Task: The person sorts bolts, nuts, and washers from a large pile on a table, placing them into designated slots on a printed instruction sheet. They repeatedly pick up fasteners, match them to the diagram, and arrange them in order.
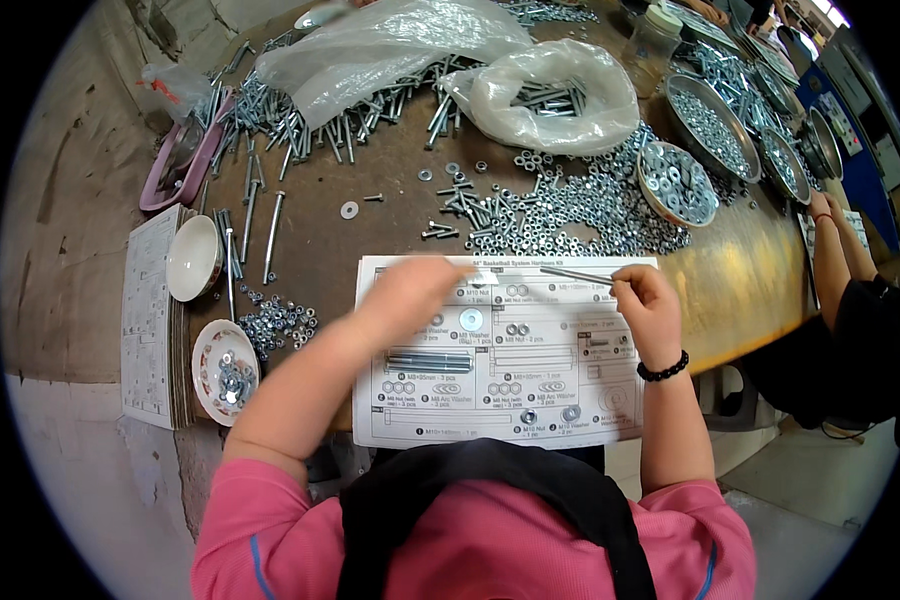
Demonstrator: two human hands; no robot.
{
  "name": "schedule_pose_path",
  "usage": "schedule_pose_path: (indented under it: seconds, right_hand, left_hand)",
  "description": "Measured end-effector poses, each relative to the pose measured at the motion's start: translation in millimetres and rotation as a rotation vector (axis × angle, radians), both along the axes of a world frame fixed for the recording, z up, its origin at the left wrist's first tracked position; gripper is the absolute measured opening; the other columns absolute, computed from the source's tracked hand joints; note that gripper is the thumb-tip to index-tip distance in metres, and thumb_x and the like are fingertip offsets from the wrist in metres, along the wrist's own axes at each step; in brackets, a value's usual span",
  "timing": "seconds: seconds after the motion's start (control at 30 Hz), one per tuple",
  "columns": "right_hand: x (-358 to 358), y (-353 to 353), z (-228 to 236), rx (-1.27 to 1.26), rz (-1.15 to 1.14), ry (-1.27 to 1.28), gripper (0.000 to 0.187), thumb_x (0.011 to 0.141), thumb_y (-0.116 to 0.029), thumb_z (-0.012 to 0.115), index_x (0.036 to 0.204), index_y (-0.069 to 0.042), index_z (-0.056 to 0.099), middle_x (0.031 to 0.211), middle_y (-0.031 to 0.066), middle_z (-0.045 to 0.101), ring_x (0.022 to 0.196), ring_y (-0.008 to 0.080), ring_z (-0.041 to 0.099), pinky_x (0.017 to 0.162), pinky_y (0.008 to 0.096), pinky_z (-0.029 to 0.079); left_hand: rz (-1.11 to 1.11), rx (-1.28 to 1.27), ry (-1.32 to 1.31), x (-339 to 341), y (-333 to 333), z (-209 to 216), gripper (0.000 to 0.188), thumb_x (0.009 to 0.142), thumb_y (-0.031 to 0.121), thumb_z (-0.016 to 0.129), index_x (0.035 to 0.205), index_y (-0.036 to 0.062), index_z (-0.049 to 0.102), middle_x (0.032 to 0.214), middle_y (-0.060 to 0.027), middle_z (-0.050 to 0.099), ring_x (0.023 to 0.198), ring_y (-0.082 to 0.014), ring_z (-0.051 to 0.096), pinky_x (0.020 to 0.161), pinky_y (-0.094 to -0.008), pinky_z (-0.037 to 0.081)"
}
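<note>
A printed sheet with outline drawings of hardware (450, 436) lies on the table in front of me. My right hand (650, 308) pinches the right end of a long bolt (575, 274), held level over the sheet's upper edge. Above the sheet's upper left, my left hand (415, 290) is closed with its fingertips pointing right; whatever is in them is too small to make out. Several thick bolts (430, 362) rest on the sheet below that hand, near a flat washer (471, 320). Lower down sit a nut (529, 416) and another washer (571, 413).
Loose nuts (560, 215) spread beyond the sheet, with bolts (350, 125) and plastic bags (400, 45) farther back. Bowls (194, 258) and a stack of sheets (150, 320) stand at left. A washer bowl (677, 185) and metal bowls (712, 125) line the right, near another person's arms (838, 235).
</note>
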State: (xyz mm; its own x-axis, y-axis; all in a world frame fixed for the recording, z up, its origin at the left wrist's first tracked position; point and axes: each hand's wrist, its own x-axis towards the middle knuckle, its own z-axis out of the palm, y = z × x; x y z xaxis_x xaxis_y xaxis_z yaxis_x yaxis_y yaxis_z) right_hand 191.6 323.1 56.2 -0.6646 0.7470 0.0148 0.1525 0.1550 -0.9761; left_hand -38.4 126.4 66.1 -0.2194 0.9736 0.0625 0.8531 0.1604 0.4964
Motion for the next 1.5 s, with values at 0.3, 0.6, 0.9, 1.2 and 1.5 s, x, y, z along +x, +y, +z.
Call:
schedule_pose_path:
  seconds: [0.3, 0.6, 0.9, 1.2, 1.5]
  right_hand:
    - [52, -38, -7, 0.001, 0.030, -0.024, 0.007, 0.079, -0.002, 0.059, 0.085, 0.000, 0.061, 0.070, -0.0025, 0.055, 0.061, 0.0024, 0.046, 0.054, 0.0186, 0.038]
    - [41, -63, -14, 0.605, 0.309, -0.194, 0.015, 0.074, -0.010, 0.064, 0.087, -0.005, 0.058, 0.074, 0.0095, 0.059, 0.068, 0.0275, 0.057, 0.061, 0.0353, 0.047]
    - [40, -66, -9, 0.614, 0.348, -0.510, 0.037, 0.070, -0.012, 0.066, 0.105, -0.008, 0.054, 0.085, 0.0102, 0.056, 0.079, 0.0280, 0.057, 0.067, 0.0377, 0.047]
    - [31, -63, -13, 0.756, 0.380, -0.519, 0.026, 0.073, -0.012, 0.061, 0.098, -0.007, 0.055, 0.082, 0.0100, 0.055, 0.079, 0.0280, 0.057, 0.067, 0.0375, 0.048]
    - [13, -40, 7, 0.815, 0.373, -0.410, 0.020, 0.075, -0.014, 0.061, 0.094, -0.010, 0.058, 0.081, 0.0085, 0.056, 0.078, 0.0273, 0.057, 0.066, 0.0373, 0.048]
  left_hand:
    - [-0.214, 0.162, 0.167, 99, 0, -33, 0.010, 0.074, 0.008, 0.050, 0.085, 0.0071, 0.051, 0.080, -0.0059, 0.054, 0.078, -0.0250, 0.054, 0.068, -0.0352, 0.046]
    - [-0.020, 0.040, 0.133, 97, -9, -25, 0.027, 0.066, 0.022, 0.071, 0.089, 0.0118, 0.059, 0.090, -0.0016, 0.058, 0.087, -0.0219, 0.054, 0.079, -0.0379, 0.037]
    - [0.042, 0.052, 0.097, 103, -9, -32, 0.030, 0.070, 0.020, 0.069, 0.097, 0.0119, 0.060, 0.088, -0.0026, 0.057, 0.086, -0.0206, 0.055, 0.088, -0.0382, 0.033]
    - [0.036, 0.016, 0.032, 102, -7, -30, 0.030, 0.071, 0.019, 0.068, 0.099, 0.0111, 0.060, 0.089, -0.0042, 0.055, 0.088, -0.0215, 0.054, 0.089, -0.0388, 0.032]
    - [0.017, -0.036, 0.036, 100, -7, -31, 0.033, 0.071, 0.020, 0.068, 0.102, 0.0114, 0.058, 0.093, -0.0055, 0.054, 0.088, -0.0216, 0.054, 0.093, -0.0391, 0.031]
